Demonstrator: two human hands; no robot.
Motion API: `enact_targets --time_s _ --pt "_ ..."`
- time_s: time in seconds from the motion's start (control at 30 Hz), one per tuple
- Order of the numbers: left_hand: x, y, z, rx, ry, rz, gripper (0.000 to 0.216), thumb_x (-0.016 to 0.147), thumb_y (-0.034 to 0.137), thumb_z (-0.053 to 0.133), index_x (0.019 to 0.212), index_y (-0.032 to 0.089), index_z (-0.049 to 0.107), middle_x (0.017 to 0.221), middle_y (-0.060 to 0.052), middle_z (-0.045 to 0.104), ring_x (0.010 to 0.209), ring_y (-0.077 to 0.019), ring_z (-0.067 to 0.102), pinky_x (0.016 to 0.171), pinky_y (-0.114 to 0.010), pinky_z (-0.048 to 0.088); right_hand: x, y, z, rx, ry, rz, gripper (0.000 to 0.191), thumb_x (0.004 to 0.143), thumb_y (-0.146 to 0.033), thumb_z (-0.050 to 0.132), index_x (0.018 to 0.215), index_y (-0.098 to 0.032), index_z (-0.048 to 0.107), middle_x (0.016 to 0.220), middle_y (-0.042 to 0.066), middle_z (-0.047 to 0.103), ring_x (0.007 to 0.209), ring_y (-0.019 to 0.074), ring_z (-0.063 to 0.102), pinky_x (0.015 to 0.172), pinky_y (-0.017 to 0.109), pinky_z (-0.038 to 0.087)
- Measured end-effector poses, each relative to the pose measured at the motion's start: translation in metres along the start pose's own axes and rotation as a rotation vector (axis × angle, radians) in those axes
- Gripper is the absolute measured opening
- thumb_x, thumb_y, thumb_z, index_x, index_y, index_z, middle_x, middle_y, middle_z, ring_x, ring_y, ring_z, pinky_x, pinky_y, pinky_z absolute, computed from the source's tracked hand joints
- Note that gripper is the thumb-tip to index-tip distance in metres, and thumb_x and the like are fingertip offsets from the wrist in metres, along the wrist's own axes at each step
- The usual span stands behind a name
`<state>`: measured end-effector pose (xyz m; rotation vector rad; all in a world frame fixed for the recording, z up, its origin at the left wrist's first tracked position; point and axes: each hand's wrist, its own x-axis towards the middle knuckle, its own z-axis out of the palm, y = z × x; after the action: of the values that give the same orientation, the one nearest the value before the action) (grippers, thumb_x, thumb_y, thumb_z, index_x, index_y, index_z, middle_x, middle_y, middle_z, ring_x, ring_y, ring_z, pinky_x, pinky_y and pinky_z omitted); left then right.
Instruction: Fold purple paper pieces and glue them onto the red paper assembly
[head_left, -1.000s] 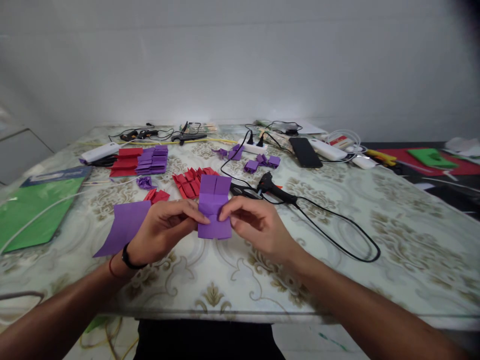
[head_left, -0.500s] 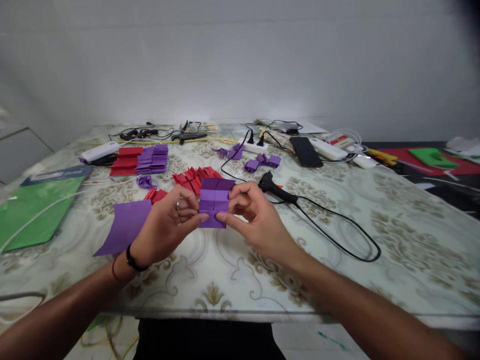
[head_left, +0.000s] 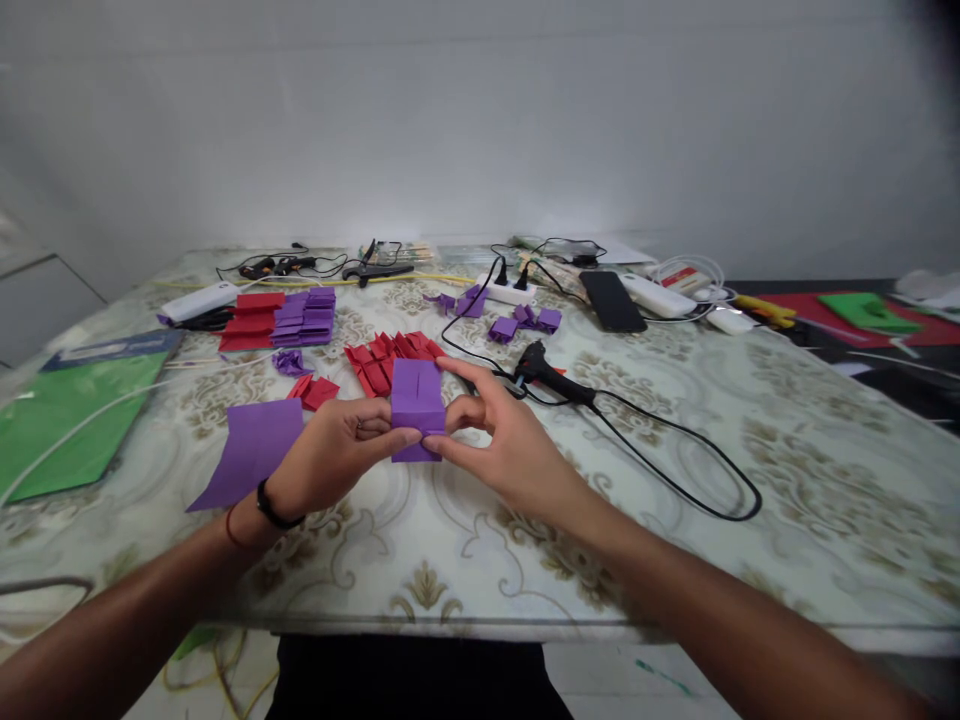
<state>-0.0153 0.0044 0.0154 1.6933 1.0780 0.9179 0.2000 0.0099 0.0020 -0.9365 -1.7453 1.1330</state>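
Between my hands, above the table, is a folded piece of purple paper (head_left: 418, 390) with creases across it. My left hand (head_left: 341, 445) pinches its lower left side, thumb in front and fingers behind. From the right, my right hand (head_left: 502, 430) grips the same piece, its thumb at the lower edge and its index finger reaching up to the top right corner. A flat purple sheet (head_left: 251, 450) lies beside my left wrist. Just beyond the paper are folded red paper pieces (head_left: 375, 362), partly covered by it.
A black glue gun (head_left: 559, 378) lies right of my hands, its cable looping toward me. Folded purple pieces (head_left: 304, 318) and a crumpled purple piece (head_left: 289, 363) are at left. A power strip (head_left: 511, 291) and a phone (head_left: 611, 303) lie farther back; a green pack (head_left: 90, 415) is at far left.
The purple paper's upper flap has folded over toward me, covering the creased inside. My right index finger has moved to its top corner, and both hands have shifted slightly left.
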Motion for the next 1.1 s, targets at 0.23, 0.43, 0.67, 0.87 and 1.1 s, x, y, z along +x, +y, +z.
enact_targets --time_s 0.23,0.43,0.67,0.87,1.1 --pt "0.0003 0.0023 0.0019 -0.010 0.027 0.050 0.008 0.089 0.024 0.073 0.086 0.018 0.076 0.073 -0.001 0.077 0.069 -0.0159 0.074 0.063 -0.022 0.058 0.0060 0.0065 -0.0001 0.147 -0.090 0.157 0.053 0.081 -0.043 0.083 0.123 -0.021 0.060 0.089 0.000 0.066 0.081 0.0176 0.064 0.079 0.033 0.052" --pt "0.0012 0.0044 0.0012 0.043 0.036 0.089 0.018 0.088 0.023 0.073 0.072 0.017 0.067 0.053 0.005 0.056 0.052 -0.0101 0.058 0.048 -0.017 0.043 0.0049 0.0025 -0.0001 0.081 -0.114 0.129 0.040 0.084 -0.053 0.078 0.074 -0.019 0.060 0.075 -0.001 0.058 0.072 0.0152 0.055 0.071 0.031 0.045" --pt "-0.0004 0.0026 -0.0003 0.086 0.012 0.087 0.031 0.089 0.029 0.072 0.065 0.017 0.058 0.054 0.008 0.042 0.049 -0.0060 0.033 0.044 -0.018 0.023 0.0051 0.0034 -0.0017 0.075 -0.103 0.101 0.041 0.084 -0.055 0.078 0.071 -0.019 0.062 0.072 -0.001 0.057 0.071 0.0150 0.052 0.069 0.030 0.043" --pt "-0.0020 0.0003 -0.0019 0.161 0.036 0.050 0.039 0.089 0.037 0.072 0.062 0.017 0.052 0.055 0.007 0.036 0.051 -0.0069 0.029 0.045 -0.020 0.021 0.0032 0.0057 -0.0012 0.063 -0.065 0.135 0.045 0.082 -0.056 0.079 0.065 -0.018 0.062 0.063 -0.003 0.052 0.063 0.0130 0.044 0.061 0.029 0.033" --pt "-0.0020 0.0016 -0.0016 0.172 0.053 0.047 0.040 0.088 0.038 0.072 0.060 0.017 0.052 0.054 0.007 0.037 0.050 -0.0072 0.029 0.045 -0.021 0.021 0.0058 0.0033 -0.0006 0.157 -0.114 0.147 0.042 0.079 -0.054 0.083 0.068 -0.018 0.063 0.069 -0.001 0.059 0.067 0.0142 0.052 0.066 0.029 0.040"
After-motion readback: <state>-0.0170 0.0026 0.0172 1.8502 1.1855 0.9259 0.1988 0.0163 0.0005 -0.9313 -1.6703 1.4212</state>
